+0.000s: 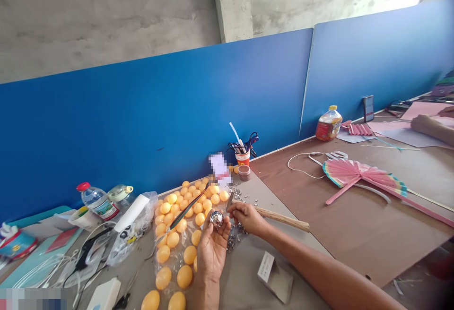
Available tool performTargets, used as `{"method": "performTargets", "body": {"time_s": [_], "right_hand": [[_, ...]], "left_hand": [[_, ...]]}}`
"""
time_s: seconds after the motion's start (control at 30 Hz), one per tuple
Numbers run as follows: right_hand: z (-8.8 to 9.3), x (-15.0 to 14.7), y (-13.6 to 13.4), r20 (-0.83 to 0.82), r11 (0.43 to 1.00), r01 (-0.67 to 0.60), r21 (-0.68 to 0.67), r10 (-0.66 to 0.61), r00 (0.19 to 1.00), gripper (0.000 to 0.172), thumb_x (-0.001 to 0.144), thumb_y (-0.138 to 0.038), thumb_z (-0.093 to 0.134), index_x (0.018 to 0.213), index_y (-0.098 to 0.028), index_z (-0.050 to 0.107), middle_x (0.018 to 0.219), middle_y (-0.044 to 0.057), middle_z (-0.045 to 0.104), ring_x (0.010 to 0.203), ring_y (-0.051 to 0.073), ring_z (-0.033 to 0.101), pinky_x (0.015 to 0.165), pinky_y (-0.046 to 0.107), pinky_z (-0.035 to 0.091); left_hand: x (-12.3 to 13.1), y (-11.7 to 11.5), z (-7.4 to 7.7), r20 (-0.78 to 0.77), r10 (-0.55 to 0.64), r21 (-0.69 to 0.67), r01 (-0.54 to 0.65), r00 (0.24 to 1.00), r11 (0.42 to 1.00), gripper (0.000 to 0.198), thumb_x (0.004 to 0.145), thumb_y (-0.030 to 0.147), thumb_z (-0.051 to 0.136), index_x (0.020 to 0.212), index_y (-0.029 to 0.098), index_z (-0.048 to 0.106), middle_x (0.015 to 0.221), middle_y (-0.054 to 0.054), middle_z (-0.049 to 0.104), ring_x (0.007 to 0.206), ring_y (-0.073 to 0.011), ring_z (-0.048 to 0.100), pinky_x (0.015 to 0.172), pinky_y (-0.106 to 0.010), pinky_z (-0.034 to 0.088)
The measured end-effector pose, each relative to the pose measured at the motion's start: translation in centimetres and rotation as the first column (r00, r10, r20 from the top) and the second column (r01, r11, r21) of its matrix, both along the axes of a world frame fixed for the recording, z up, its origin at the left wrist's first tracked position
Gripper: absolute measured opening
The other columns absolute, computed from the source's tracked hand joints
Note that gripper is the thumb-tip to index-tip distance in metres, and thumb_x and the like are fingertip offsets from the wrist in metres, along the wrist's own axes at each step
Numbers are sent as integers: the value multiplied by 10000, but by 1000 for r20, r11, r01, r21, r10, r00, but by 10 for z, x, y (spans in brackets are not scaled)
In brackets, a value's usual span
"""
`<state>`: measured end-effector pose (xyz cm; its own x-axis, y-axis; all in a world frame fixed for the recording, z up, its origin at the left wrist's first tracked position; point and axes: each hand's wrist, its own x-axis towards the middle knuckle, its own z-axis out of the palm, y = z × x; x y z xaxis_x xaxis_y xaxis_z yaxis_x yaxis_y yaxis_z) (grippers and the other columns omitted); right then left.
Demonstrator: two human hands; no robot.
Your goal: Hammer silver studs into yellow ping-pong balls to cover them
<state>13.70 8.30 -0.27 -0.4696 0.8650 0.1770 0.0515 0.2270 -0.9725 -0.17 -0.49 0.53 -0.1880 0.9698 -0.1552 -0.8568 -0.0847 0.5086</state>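
Note:
Cupped in my left hand (214,251) is a shiny silver ball (216,219) with a faceted, studded surface, resting against the fingers. My right hand (250,218) is closed just to its right, around a hammer near its head. The dark head (230,200) shows at the fingertips, and the wooden handle (283,218) sticks out to the right. Fingers cover the part between. Small silver studs (232,241) lie scattered beneath and beyond my hands. Left of them, many orange balls (172,240) lie on clear plastic, with dark tweezers (187,211) across them.
A metal-coloured box with a white label (266,266) sits near the front. Behind stand a cup of tools (243,159) and a small tub (244,173). Bottles, bags and cables crowd the left. A pink paper fan (360,173) lies right; another person's hand (425,124) works beyond.

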Motion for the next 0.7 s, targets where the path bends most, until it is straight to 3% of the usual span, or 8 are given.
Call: {"method": "performTargets", "body": {"time_s": [0.2,0.43,0.57,0.7], "right_hand": [[-1,-3,2,-209,982,-97,-162,62,976,96,759,-279,576,787,-187,577,690,-16,626,511,111,542,564,262,429],[-2,-4,1,-251,971,-94,-220,37,967,172,753,-343,630,770,-181,574,610,-46,571,471,82,456,504,237,346],[2,-3,0,-298,954,-110,-278,23,954,218,707,-362,700,772,-175,612,551,-60,539,456,73,422,491,236,328],[4,-2,-2,-394,926,-181,-331,39,918,270,676,-392,755,750,-162,636,589,-25,603,500,88,487,525,245,374]], "left_hand": [[2,0,5,5,59,-91,-59,998,994,120,800,90,650,869,125,741,888,-128,777,820,-238,753,772,-349,623],[7,0,4,-65,98,-173,-108,993,979,5,813,141,685,816,139,683,751,-63,733,682,-176,716,660,-287,606],[8,1,5,-89,127,-210,-144,988,967,60,813,140,703,837,142,649,730,-44,704,605,-147,670,595,-262,577],[8,1,7,-95,131,-244,-150,987,958,98,798,148,735,829,148,642,703,-29,678,569,-128,632,561,-241,545]]}}
